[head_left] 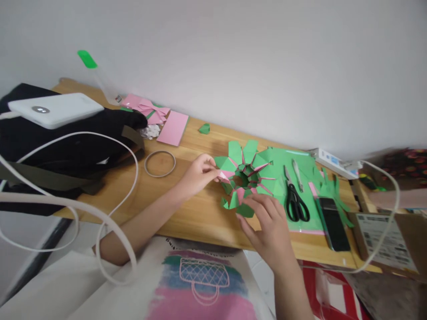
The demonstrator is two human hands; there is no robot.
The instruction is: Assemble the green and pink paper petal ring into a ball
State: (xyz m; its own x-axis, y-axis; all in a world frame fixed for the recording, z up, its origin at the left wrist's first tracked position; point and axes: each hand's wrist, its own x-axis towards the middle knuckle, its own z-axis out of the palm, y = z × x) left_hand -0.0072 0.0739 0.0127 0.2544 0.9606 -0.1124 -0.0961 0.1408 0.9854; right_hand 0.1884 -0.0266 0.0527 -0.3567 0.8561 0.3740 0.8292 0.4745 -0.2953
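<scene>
Head view: nearer than the paper ring (252,178) on the table (207,222), a white cable (115,227) crosses the left forearm (147,221); scissors (292,202) lie right of it, pink card (173,128) beyond, leftward. The right hand (268,224) curves at the ring's near edge, grip unclear; the left hand (202,175) pinches its left side.

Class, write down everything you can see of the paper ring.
The ring looks like folded paper: green flaps spread outward like petals, with pink folds between them, around an open middle. That opening faces up, over the table; whether the ring rests on it is unclear. The left hand pinches a pink fold at its left side; the right hand has fingers at its near edge.
</scene>
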